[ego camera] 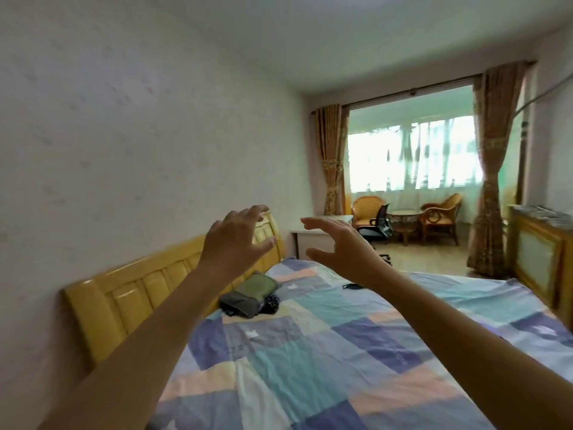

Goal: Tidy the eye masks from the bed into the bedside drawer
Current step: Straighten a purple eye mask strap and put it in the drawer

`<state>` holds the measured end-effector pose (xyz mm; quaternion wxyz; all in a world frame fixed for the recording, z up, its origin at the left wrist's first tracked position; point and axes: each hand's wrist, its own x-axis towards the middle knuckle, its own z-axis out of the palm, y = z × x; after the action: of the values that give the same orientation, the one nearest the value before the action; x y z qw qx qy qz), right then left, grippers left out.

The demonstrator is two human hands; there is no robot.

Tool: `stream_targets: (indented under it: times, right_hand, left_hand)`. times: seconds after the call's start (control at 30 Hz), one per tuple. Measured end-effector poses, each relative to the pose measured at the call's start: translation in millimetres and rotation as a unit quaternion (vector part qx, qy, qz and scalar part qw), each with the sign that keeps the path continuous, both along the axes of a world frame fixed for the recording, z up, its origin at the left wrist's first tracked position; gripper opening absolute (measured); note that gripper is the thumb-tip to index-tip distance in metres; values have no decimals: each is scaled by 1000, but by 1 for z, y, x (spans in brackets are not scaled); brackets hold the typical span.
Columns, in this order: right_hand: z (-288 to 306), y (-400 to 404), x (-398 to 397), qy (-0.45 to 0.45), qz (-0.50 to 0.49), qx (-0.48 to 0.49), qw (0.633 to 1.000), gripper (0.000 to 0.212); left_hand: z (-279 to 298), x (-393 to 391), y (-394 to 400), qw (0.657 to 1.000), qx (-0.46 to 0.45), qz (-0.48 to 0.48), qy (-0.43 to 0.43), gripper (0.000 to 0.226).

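Bedroom, patchwork blue-peach bed (310, 352). Small dark fabric eye mask (352, 286) lies centre frame, long axis left-right, just below right hand (344, 246). Left hand (235, 240) farther. Both grips wide, empty.

Brown patterned curtains (331, 156) frame a bright window (412, 156), two wicker armchairs (367, 209) flank a small round table (403, 220), and a folded olive-green pillow (252, 293) sits by the yellow wooden headboard (139, 293).
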<state>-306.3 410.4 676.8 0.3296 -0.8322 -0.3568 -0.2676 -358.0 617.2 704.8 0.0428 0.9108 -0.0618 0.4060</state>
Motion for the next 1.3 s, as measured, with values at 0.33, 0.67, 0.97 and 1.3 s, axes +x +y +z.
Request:
stream_targets:
  times: [0.33, 0.67, 0.97, 1.3]
  right_hand:
    - [-22, -156, -109, 3, -181, -73, 981, 53]
    - [-29, -415, -219, 7, -308, -99, 946, 49]
    - [-15, -652, -278, 46, -407, -136, 902, 51]
    - [-25, -825, -186, 37, -416, -103, 903, 49]
  left_hand:
    - [-35, -31, -154, 988, 24, -152, 27, 61]
    - [-49, -76, -420, 959, 38, -278, 38, 63]
    - [-59, -87, -665, 937, 44, -340, 68, 60]
    - [-55, 8, -850, 931, 33, -358, 60, 57]
